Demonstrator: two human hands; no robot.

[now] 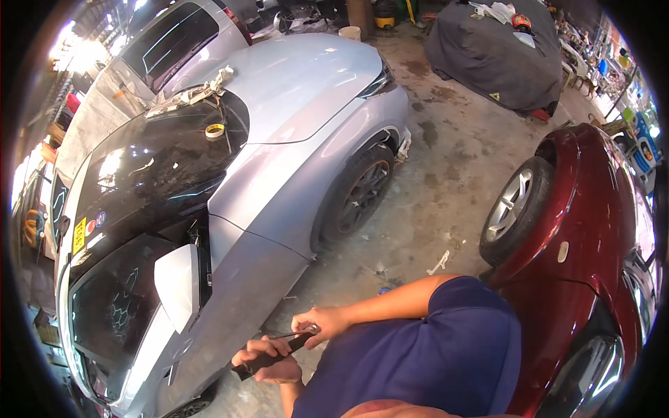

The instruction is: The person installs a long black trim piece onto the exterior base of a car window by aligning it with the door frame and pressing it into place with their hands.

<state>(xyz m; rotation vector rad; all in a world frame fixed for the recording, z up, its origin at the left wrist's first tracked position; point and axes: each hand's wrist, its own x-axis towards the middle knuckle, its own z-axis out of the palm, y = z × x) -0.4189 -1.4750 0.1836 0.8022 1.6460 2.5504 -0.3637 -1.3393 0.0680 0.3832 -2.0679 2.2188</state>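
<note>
In front of my body, both hands hold a dark, narrow, flat piece (300,341) between them, tilted up toward the right. My left hand (273,364) wraps around its lower left part, fingers curled over it. The fingers of my right hand (327,323) close on its upper right end. A thin, shiny rod-like item runs beside that end at the right fingers; its kind is too small to tell. Left of my hands stands a silver-grey car with its door (230,313) nearest them and a white side mirror (178,287) above.
A dark red car (557,292) stands close on my right. A concrete floor (425,181) runs between the cars, with scraps on it. A roll of yellow tape (214,131) lies on the silver car's windshield. Further off is a car under a dark cover (488,63).
</note>
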